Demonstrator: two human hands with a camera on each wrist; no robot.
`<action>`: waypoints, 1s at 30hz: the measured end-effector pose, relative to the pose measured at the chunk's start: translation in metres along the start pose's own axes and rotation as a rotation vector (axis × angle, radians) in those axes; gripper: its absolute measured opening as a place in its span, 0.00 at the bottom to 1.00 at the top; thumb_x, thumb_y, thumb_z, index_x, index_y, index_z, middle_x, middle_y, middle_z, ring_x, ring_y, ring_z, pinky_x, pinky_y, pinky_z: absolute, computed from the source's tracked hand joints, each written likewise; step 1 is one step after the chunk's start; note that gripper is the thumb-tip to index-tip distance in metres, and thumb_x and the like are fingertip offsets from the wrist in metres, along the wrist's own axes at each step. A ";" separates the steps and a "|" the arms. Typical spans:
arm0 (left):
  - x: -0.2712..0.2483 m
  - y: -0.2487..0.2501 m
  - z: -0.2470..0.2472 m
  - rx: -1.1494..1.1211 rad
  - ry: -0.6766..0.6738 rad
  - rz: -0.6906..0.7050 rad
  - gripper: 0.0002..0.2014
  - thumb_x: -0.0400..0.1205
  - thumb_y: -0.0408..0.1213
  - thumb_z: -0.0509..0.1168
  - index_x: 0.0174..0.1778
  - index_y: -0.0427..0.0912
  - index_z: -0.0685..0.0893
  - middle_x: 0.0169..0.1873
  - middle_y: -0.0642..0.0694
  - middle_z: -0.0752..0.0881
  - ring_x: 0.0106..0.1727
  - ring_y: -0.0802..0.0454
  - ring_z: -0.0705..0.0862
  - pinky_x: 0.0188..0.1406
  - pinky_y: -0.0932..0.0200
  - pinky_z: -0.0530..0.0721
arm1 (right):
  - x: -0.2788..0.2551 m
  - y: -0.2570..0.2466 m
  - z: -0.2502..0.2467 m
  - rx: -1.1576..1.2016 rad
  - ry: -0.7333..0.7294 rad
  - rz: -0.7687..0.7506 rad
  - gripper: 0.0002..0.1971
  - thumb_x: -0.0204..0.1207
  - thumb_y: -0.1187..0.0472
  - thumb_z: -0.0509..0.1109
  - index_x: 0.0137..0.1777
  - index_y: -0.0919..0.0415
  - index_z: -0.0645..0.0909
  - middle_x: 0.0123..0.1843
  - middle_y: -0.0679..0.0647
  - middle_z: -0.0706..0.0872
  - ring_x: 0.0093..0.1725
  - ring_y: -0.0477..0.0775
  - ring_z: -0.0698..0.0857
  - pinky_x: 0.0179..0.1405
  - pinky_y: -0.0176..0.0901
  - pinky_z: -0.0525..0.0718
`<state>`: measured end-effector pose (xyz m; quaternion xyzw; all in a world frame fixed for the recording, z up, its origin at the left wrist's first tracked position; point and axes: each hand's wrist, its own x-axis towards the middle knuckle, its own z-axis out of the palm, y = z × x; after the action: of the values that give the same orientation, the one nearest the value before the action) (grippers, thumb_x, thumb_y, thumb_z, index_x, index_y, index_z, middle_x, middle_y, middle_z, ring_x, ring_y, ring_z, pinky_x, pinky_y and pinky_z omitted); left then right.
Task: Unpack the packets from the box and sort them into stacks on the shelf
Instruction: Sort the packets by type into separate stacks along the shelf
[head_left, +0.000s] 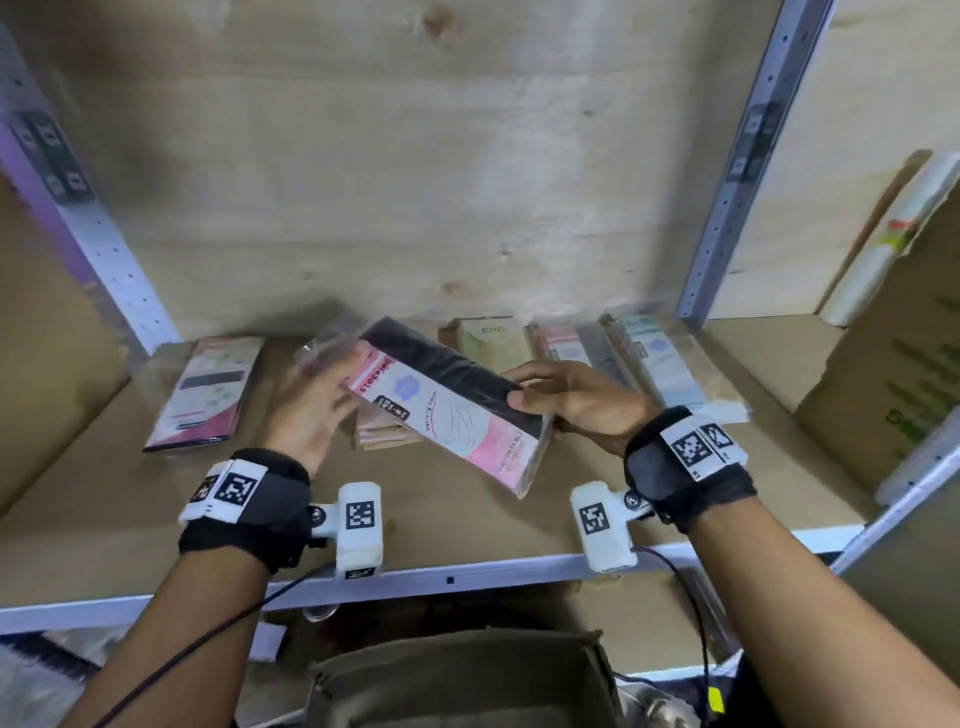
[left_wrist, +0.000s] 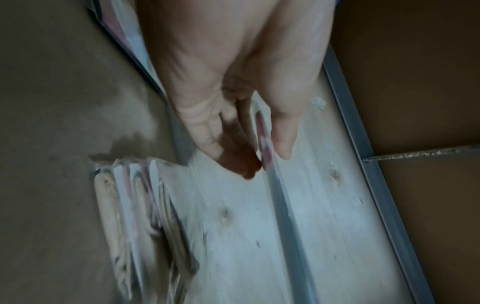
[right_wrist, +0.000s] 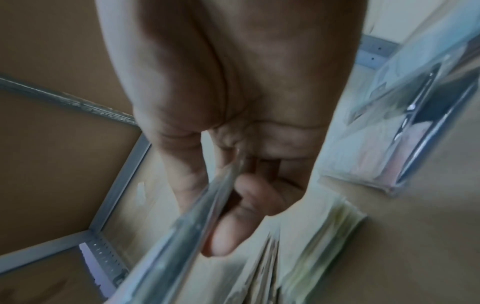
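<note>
A stocking packet (head_left: 452, 395), with a pink-and-white card and a black stocking in clear wrap, hangs tilted above the shelf (head_left: 467, 525) between both hands. My left hand (head_left: 332, 384) pinches its left end; the left wrist view shows the thin packet edge (left_wrist: 265, 139) between thumb and fingers of the left hand (left_wrist: 249, 156). My right hand (head_left: 561, 395) grips the right edge with its thumb on top. In the right wrist view the right hand (right_wrist: 228, 205) closes on the packet's clear edge (right_wrist: 197, 226). The open cardboard box (head_left: 457, 680) sits below the shelf front.
On the shelf lie a dark pink packet (head_left: 208, 389) at the left, a small stack (head_left: 384, 434) under the held packet, then green (head_left: 491, 338), pink (head_left: 566, 343) and blue (head_left: 670, 364) stacks along the back. A large carton (head_left: 893, 384) stands at the right.
</note>
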<state>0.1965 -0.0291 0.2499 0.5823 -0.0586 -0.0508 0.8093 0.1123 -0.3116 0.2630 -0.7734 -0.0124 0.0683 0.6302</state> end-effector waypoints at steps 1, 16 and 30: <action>0.003 0.003 -0.005 0.007 0.042 0.033 0.13 0.77 0.39 0.76 0.57 0.44 0.89 0.47 0.46 0.93 0.45 0.51 0.91 0.42 0.58 0.88 | -0.001 0.002 -0.004 -0.008 -0.011 -0.001 0.13 0.78 0.61 0.74 0.63 0.60 0.85 0.57 0.69 0.89 0.54 0.73 0.86 0.53 0.66 0.79; 0.004 -0.004 -0.020 0.712 0.202 0.111 0.27 0.80 0.67 0.62 0.34 0.46 0.86 0.34 0.44 0.91 0.37 0.43 0.89 0.44 0.50 0.85 | -0.003 0.027 -0.016 -0.024 -0.076 0.009 0.23 0.70 0.57 0.76 0.64 0.66 0.83 0.57 0.67 0.90 0.55 0.63 0.89 0.64 0.59 0.83; -0.009 0.010 0.002 0.080 -0.180 -0.220 0.24 0.84 0.60 0.62 0.59 0.45 0.91 0.60 0.32 0.88 0.58 0.37 0.88 0.62 0.44 0.84 | 0.009 0.036 -0.015 -0.025 -0.122 -0.094 0.21 0.75 0.57 0.74 0.61 0.74 0.81 0.60 0.80 0.82 0.55 0.63 0.82 0.61 0.60 0.74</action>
<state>0.1879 -0.0269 0.2594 0.6102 -0.0687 -0.1888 0.7664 0.1205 -0.3322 0.2301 -0.7741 -0.0881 0.0855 0.6211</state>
